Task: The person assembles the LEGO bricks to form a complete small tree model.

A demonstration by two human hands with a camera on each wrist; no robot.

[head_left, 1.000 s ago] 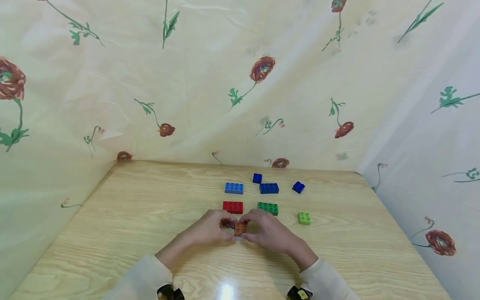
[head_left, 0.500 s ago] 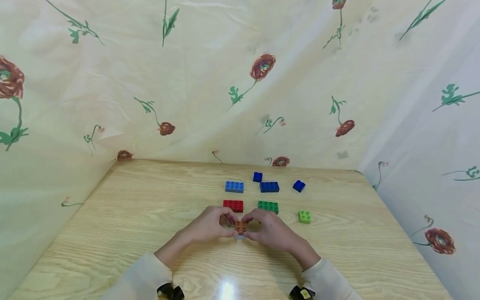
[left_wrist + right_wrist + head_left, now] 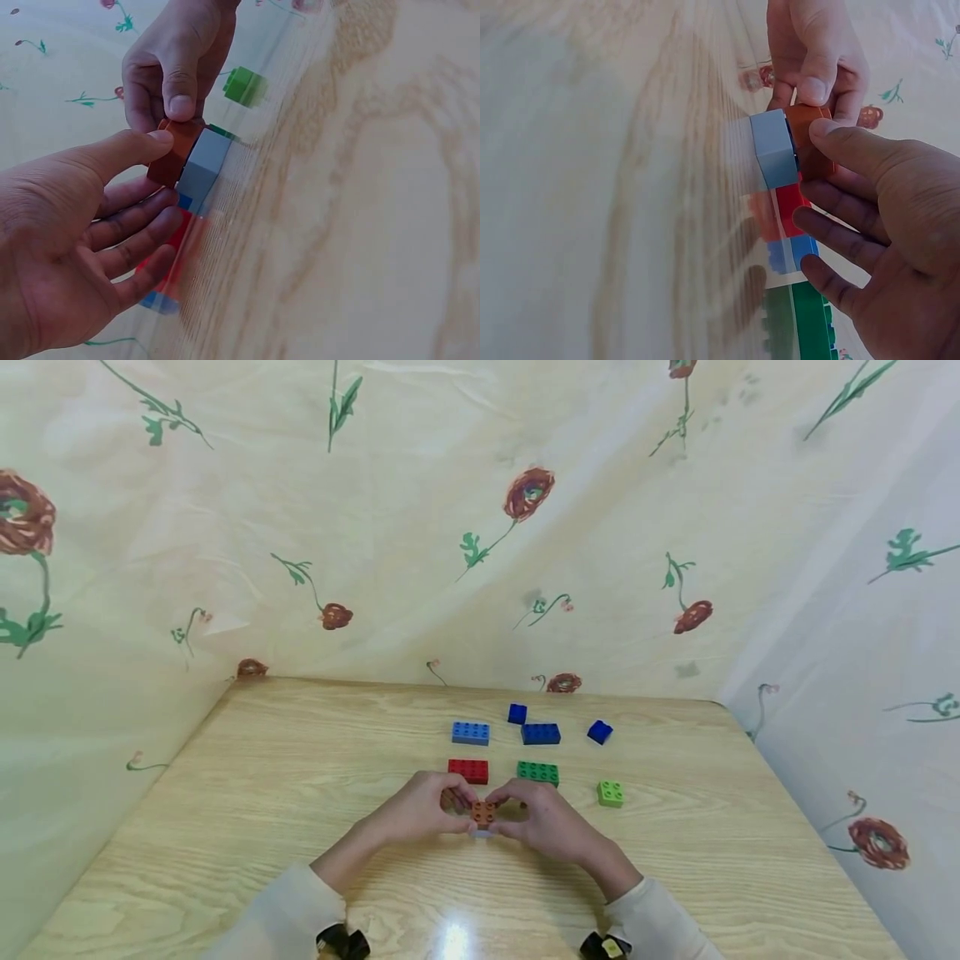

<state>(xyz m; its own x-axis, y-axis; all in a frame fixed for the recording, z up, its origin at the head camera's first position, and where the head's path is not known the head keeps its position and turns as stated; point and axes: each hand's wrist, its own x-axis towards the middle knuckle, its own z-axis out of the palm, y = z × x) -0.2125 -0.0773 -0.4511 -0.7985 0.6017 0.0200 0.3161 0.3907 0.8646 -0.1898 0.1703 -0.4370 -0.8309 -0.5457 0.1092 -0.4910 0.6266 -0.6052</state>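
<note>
An orange brick sits on a pale blue-grey brick standing on the table, a thin dark line showing between them. My left hand pinches the orange brick from the left with thumb and index finger; its other fingers spread loosely in the left wrist view. From the right, my right hand pinches the same brick between thumb and fingers. Just behind the hands lie a red brick and a green brick. In the head view the pale brick is mostly hidden beneath the orange one.
Farther back lie a light blue brick, a dark blue brick and two small blue bricks, one behind and one to the right. A lime green brick lies right of my right hand. Flowered cloth borders the wooden table.
Between my fingers the orange brick has straightened slightly, and more of its front and of the pale brick beneath shows. Both hands keep their pinch; the other bricks stay put.
</note>
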